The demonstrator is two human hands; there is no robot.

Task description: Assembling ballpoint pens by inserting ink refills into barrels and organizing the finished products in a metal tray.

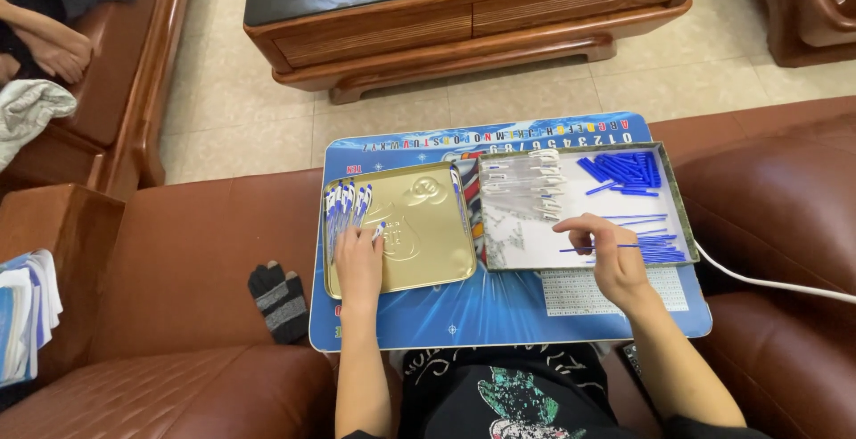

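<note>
My right hand [609, 256] pinches a blue stick [599, 247], long axis from 3 to 9 o'clock. My left hand [358, 259] rests on the pens [346, 207], seemingly gripping one.

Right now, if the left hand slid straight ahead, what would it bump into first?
Probably the row of small blue-and-white pieces lined up in the gold metal tray; the left hand already touches them with its fingertips.

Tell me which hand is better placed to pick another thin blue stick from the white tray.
Probably the right hand: it hovers over the white tray, already pinching one thin blue stick beside the blue stick pile. The left hand rests in the gold tray by the assembled pieces.
</note>
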